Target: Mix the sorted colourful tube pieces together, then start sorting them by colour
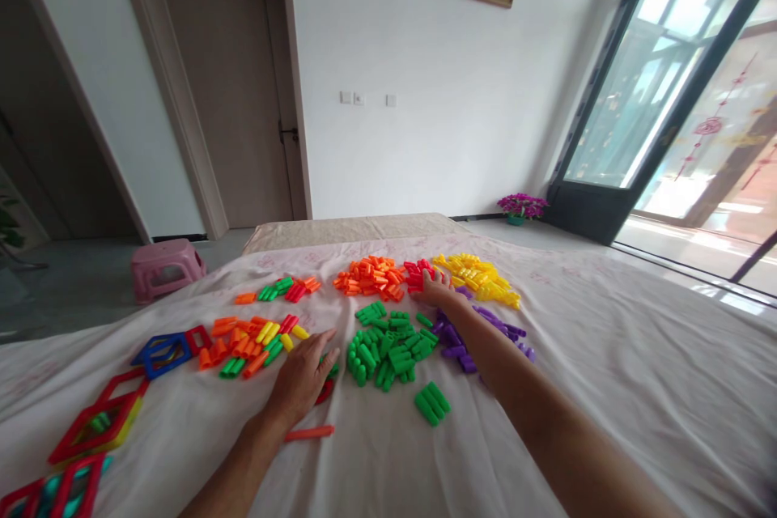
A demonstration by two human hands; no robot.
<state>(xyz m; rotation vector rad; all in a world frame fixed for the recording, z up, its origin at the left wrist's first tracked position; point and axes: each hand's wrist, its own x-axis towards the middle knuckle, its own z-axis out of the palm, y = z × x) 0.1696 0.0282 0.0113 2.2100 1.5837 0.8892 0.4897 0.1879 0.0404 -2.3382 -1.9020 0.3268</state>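
My right hand (pixel 440 291) reaches across to the small pile of red plastic building pieces (pixel 415 273), its fingers spread and touching them. Whether a piece is between those fingers is hard to see. My left hand (pixel 303 372) hovers low over the cloth, thumb and fingers apart. Partly hidden beside it are a red curved piece (pixel 326 392) and a bit of green. Closer to me lies an orange stick (pixel 310 432). Between my hands spreads a pile of green pieces (pixel 392 344), with a joined green block (pixel 433 403) in front. Purple pieces (pixel 452 336) lie partly under my right forearm.
Orange pieces (pixel 370 278) and yellow pieces (pixel 477 275) form piles at the back. Mixed colored pieces (pixel 243 340) lie left of my left hand. Magnetic frame tiles (pixel 163 352) line the left side. A patterned cloth (pixel 583 388) covers the surface. A pink stool (pixel 167 269) stands beyond.
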